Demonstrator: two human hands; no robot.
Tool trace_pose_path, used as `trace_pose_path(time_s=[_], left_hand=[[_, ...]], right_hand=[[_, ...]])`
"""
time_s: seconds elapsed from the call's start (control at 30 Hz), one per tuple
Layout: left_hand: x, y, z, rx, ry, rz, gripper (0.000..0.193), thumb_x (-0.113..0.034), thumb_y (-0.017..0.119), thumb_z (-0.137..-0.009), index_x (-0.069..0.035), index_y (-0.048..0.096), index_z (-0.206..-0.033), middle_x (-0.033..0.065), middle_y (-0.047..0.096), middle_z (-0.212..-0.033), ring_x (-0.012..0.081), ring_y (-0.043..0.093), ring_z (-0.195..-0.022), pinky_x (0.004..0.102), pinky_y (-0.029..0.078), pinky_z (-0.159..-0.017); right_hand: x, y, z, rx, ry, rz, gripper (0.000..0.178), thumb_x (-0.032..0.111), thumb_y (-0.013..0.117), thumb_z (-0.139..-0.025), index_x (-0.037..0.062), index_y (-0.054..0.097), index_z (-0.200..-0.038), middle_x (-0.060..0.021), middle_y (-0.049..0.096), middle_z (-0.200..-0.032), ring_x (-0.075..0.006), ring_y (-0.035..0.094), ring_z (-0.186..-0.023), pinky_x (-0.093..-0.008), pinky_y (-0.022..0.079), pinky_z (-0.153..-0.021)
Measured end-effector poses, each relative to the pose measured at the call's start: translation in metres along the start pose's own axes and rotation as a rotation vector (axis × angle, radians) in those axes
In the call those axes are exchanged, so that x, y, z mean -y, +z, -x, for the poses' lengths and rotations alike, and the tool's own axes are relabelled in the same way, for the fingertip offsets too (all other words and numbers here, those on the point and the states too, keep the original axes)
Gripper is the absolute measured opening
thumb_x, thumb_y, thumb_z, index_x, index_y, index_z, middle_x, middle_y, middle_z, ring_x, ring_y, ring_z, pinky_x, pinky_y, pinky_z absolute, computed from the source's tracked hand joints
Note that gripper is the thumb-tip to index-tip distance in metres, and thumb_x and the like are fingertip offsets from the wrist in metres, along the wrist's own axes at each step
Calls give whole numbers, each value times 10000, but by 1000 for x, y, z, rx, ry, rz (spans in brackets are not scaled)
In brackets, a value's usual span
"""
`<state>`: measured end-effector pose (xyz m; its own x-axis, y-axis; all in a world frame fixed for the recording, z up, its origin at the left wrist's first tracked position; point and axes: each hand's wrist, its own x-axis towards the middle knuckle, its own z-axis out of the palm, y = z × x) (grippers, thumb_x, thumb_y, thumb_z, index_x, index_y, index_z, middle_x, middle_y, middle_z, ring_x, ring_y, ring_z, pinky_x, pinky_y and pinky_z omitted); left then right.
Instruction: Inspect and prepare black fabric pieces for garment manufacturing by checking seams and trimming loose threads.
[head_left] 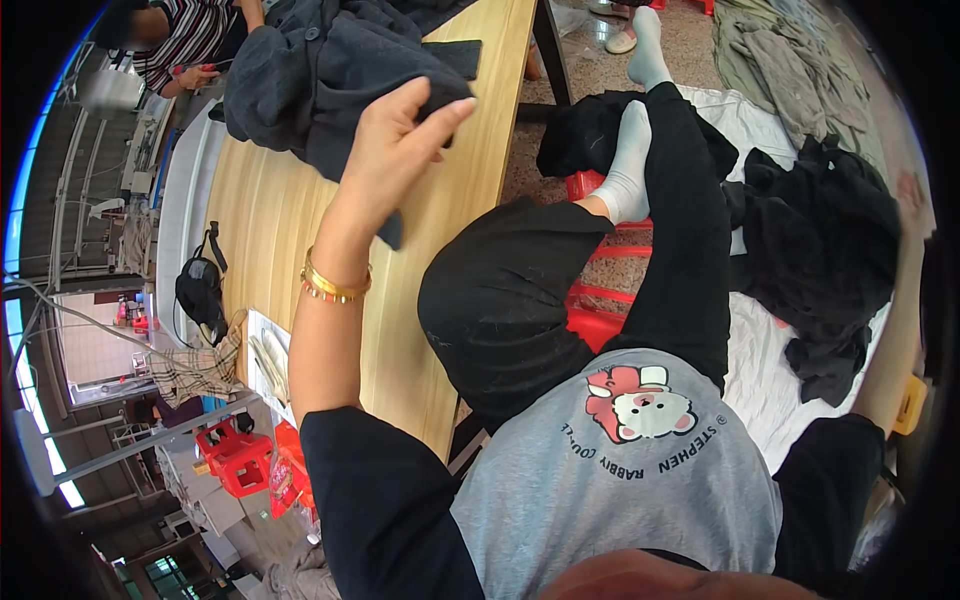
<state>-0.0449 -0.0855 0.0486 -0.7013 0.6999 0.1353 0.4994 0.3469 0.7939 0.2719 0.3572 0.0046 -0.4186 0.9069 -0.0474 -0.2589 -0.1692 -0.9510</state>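
Observation:
My left hand (395, 145), with gold bracelets at the wrist, is raised over the wooden table (400, 330) at the near edge of a dark grey garment (320, 75). Its thumb and a finger are stretched apart, and its other fingers are mostly hidden. The garment lies bunched, with a button showing, and a small dark flap pokes out below my wrist. Far to the right, my right hand (910, 200) is lifted beside a heap of black garments (825, 235). Blur and the picture's rim hide its fingers.
Black garments lie on a white cloth (745, 330). My legs stretch forward over a red stool (600, 325). A person in a striped top (195, 40) is at the far left. On the table's left side are a black bag-like item (200, 290) and a white tray (262, 325). Red stools (235, 460) stand lower left.

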Motion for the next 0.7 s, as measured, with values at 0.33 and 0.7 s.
trace_pose_path(time_s=[0.33,0.7], left_hand=[[-63,118,42,371,447,-372,171,-124,627,-859,6,578,-761,199,614,-728,380,619,-656,427,505,-592],[-46,99,44,348,440,-183,78,-172,650,-837,-110,697,-830,83,659,-822,263,663,-708,368,531,-604]], right_hand=[[-67,222,96,1011,-204,423,324,240,645,-908,42,665,-1164,-21,673,-1034,-95,604,-848,-217,460,-729],[-87,193,104,1090,-27,246,172,134,648,-907,-8,668,-1002,-4,644,-837,-93,566,-763,-253,467,-699]])
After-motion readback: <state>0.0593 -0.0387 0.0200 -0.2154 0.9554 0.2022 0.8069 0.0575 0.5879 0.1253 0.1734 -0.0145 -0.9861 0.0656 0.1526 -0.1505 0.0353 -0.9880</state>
